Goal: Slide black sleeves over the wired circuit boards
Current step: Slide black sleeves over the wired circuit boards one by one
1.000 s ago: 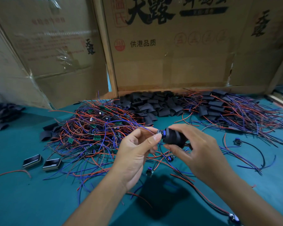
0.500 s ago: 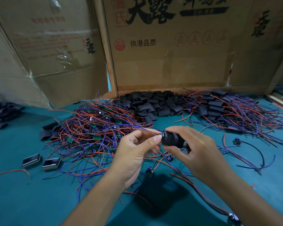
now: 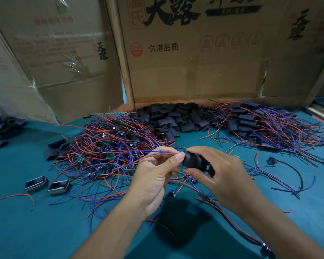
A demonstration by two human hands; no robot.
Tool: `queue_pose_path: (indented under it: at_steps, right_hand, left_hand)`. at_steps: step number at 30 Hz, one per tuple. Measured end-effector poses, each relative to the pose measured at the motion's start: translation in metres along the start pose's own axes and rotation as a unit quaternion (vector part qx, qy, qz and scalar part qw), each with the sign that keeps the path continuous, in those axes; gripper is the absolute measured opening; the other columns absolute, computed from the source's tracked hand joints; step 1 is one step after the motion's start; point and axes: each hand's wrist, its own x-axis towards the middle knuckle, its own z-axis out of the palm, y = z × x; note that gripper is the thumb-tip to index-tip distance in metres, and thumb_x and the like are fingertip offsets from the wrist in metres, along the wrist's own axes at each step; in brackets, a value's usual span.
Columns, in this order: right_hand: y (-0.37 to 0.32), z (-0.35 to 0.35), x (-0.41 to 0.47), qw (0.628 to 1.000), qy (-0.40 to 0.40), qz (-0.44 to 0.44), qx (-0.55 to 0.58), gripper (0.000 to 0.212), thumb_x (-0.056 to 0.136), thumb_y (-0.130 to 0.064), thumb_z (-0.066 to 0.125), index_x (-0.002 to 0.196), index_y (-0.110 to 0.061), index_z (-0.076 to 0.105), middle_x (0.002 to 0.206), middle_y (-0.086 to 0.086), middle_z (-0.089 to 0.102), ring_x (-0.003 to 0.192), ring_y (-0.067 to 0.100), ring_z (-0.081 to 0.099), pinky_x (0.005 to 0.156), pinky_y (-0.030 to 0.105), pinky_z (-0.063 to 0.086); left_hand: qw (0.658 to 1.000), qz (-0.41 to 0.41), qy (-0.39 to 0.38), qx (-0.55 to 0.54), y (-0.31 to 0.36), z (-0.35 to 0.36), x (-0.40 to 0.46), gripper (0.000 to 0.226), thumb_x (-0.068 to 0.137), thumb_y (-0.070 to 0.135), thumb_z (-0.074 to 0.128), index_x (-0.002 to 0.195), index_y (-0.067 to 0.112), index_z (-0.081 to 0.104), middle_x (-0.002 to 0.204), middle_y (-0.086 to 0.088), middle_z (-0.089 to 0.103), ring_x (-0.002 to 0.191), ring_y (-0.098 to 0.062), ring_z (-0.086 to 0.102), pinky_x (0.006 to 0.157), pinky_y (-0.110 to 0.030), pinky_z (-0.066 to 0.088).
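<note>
A black sleeve (image 3: 194, 160) is held above the teal table (image 3: 36, 230) — pinched between thumb and fingers of the right hand (image 3: 221, 174). Its end is met by the left hand (image 3: 153, 176), thumb and forefinger pinching red and blue wires (image 3: 157, 152). Behind lie a tangle of wired boards (image 3: 108, 146), loose sleeves (image 3: 172, 118) and cardboard boxes (image 3: 195, 53) — two small metal cases (image 3: 47, 185) are seen left.

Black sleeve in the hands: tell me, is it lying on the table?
No, the black sleeve is held above the table by the right hand.
</note>
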Motion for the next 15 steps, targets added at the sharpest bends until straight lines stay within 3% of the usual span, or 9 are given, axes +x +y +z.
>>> queue_pose_path:
  at_steps: [6,9,13,15]
  right_hand:
    - [-0.004,-0.004,0.001,0.999,-0.007,0.027,0.039,0.028,0.083,-0.032,0.066,0.107,-0.018,0.067,0.092,-0.010,0.067,0.082,0.005,0.057,0.076,0.006,0.037]
    - [-0.004,-0.005,0.001,0.999,-0.013,0.030,0.032,0.026,0.087,-0.031,0.061,0.108,-0.017,0.067,0.090,-0.010,0.067,0.080,0.004,0.056,0.074,0.004,0.035]
    - [-0.005,-0.001,0.000,0.999,-0.039,0.016,0.027,0.020,0.091,-0.023,0.058,0.108,-0.015,0.066,0.092,-0.009,0.066,0.080,-0.001,0.052,0.075,0.005,0.035]
    - [-0.004,0.000,-0.001,0.998,-0.051,0.019,0.026,0.015,0.093,-0.017,0.059,0.107,-0.016,0.065,0.090,-0.009,0.065,0.079,0.003,0.053,0.074,0.010,0.038]
  left_hand:
    - [0.988,0.073,0.020,0.136,0.002,0.001,-0.002,0.023,0.075,0.042,0.075,0.076,0.019,0.076,0.060,0.008,0.056,0.058,-0.008,0.046,0.059,-0.016,0.038]
    - [0.965,0.123,0.005,0.230,0.007,-0.001,-0.003,0.018,0.088,0.032,0.069,0.076,0.020,0.076,0.059,0.014,0.059,0.058,0.001,0.052,0.061,-0.009,0.038]
    - [0.948,0.145,-0.041,0.280,0.013,0.003,-0.006,0.018,0.092,0.021,0.062,0.079,0.016,0.073,0.071,0.017,0.065,0.069,0.005,0.058,0.070,-0.009,0.040]
    - [0.944,0.147,-0.055,0.290,0.015,0.005,-0.007,0.021,0.094,0.016,0.060,0.077,0.019,0.071,0.067,0.020,0.063,0.066,0.008,0.056,0.069,-0.006,0.038]
